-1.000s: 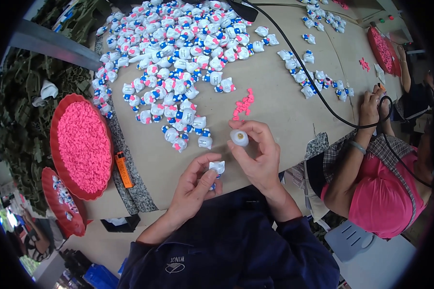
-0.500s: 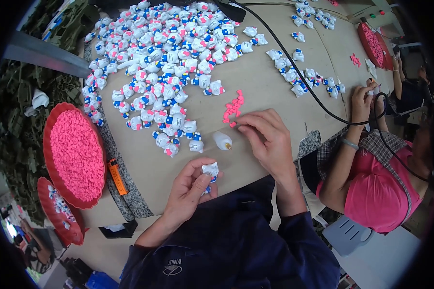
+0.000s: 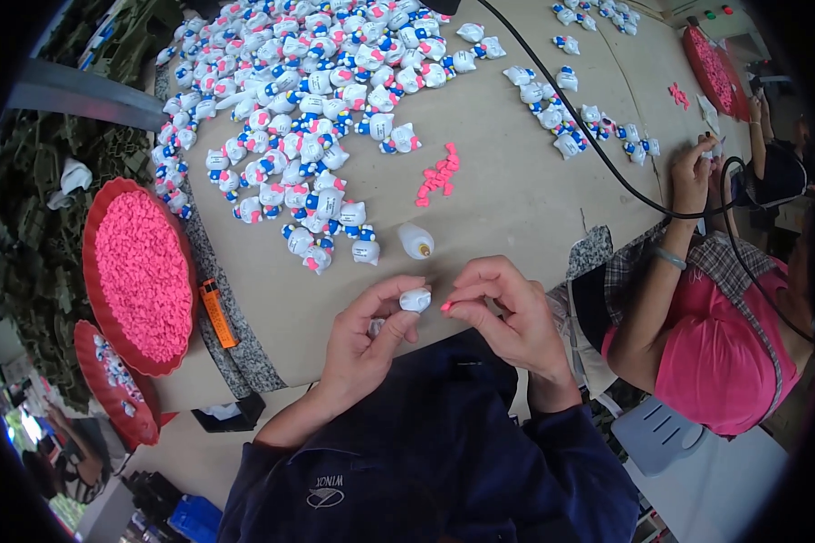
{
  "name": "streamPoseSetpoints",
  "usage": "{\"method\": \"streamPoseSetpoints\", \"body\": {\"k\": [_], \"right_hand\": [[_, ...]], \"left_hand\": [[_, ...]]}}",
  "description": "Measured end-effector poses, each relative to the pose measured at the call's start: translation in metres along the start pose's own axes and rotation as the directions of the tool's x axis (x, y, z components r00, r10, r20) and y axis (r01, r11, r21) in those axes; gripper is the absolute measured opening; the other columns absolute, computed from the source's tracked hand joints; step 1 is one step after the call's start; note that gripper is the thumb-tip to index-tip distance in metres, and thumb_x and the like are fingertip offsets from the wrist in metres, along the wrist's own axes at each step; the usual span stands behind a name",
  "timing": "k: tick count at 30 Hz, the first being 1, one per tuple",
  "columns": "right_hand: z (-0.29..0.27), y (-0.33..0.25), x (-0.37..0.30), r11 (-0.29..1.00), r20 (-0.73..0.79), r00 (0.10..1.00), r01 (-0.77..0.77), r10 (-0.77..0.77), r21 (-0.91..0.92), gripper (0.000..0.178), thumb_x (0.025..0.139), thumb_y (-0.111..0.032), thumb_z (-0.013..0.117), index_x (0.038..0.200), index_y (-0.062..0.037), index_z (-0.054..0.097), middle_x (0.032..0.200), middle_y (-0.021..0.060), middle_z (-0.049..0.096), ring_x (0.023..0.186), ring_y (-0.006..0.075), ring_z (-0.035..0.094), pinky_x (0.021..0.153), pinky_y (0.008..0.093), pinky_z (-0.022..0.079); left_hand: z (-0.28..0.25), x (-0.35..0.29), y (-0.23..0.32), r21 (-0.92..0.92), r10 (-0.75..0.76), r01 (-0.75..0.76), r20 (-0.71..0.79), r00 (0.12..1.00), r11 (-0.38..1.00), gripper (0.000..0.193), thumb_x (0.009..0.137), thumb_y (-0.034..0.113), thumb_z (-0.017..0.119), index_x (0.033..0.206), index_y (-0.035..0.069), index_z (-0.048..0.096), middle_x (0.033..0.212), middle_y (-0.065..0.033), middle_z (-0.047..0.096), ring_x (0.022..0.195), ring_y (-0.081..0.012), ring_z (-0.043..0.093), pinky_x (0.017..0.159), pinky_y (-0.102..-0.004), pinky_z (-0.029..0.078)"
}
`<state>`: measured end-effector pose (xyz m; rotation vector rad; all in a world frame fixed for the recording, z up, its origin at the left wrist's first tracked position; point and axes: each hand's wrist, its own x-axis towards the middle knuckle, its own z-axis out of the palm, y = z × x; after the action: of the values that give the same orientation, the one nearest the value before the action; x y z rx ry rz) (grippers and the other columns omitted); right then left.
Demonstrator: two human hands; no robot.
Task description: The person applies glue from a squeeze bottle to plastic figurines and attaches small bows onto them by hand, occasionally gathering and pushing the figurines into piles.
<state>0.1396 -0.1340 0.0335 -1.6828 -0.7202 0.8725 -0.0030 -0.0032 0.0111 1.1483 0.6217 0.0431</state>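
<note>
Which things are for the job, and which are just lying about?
Likely for the job:
white figurine in left hand
pink piece in right hand
loose pink pieces
white bottle
figurine pile
red tray

Probably just lying about:
orange object
crumpled white item

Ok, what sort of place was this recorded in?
Probably a small-parts assembly workshop: a big pile of matching white figurines, a red tray heaped with pink pieces, and a co-worker alongside.
</note>
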Motion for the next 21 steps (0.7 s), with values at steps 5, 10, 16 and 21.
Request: {"method": "streamPoseSetpoints", "body": {"k": [5, 10, 16, 21], "right_hand": [[-0.002, 0.001, 0.001, 0.998, 0.11, 0.992, -0.059, 0.055, 0.035, 0.021, 0.085, -0.004, 0.063, 0.103, -0.002, 0.051, 0.083, 0.0072, 0.067, 0.076, 0.0118, 0.065, 0.066, 0.0243, 0.048], [0.001, 0.0, 0.001, 0.996, 0.083, 0.992, -0.094, 0.094, -0.007, 0.021, 0.084, -0.005, 0.064, 0.102, -0.0015, 0.053, 0.082, 0.0092, 0.066, 0.076, 0.0176, 0.066, 0.067, 0.0285, 0.05], [0.007, 0.013, 0.004, 0.865, -0.053, 0.921, 0.342, -0.386, -0.366, 0.016, 0.069, -0.001, 0.073, 0.085, -0.0013, 0.068, 0.077, 0.009, 0.064, 0.068, 0.0202, 0.057, 0.06, 0.0298, 0.046], [0.017, 0.02, 0.004, 0.827, -0.112, 0.867, 0.414, -0.486, -0.381, 0.016, 0.067, 0.001, 0.074, 0.081, -0.0003, 0.068, 0.076, 0.0084, 0.062, 0.068, 0.0222, 0.056, 0.059, 0.0304, 0.045]], "left_hand": [[0.003, 0.002, -0.01, 0.107, 0.097, -0.1, 0.029, 0.995, 0.989, 0.028, 0.092, 0.008, 0.055, 0.12, 0.003, 0.055, 0.098, -0.0039, 0.06, 0.072, -0.0078, 0.054, 0.064, -0.0201, 0.044], [0.003, 0.003, -0.006, 0.186, 0.135, -0.148, 0.082, 0.988, 0.971, 0.027, 0.092, 0.008, 0.056, 0.118, 0.002, 0.057, 0.098, -0.0049, 0.06, 0.072, -0.0081, 0.054, 0.063, -0.0202, 0.044], [0.006, 0.001, -0.002, 0.256, 0.182, -0.182, 0.025, 0.983, 0.949, 0.029, 0.091, 0.004, 0.056, 0.119, 0.002, 0.058, 0.098, -0.0066, 0.059, 0.069, -0.0084, 0.053, 0.061, -0.0206, 0.045], [0.006, 0.003, -0.009, 0.418, 0.377, -0.349, 0.016, 0.926, 0.839, 0.029, 0.09, -0.001, 0.054, 0.118, 0.003, 0.06, 0.103, -0.0101, 0.06, 0.071, -0.0101, 0.055, 0.06, -0.0212, 0.047]]}}
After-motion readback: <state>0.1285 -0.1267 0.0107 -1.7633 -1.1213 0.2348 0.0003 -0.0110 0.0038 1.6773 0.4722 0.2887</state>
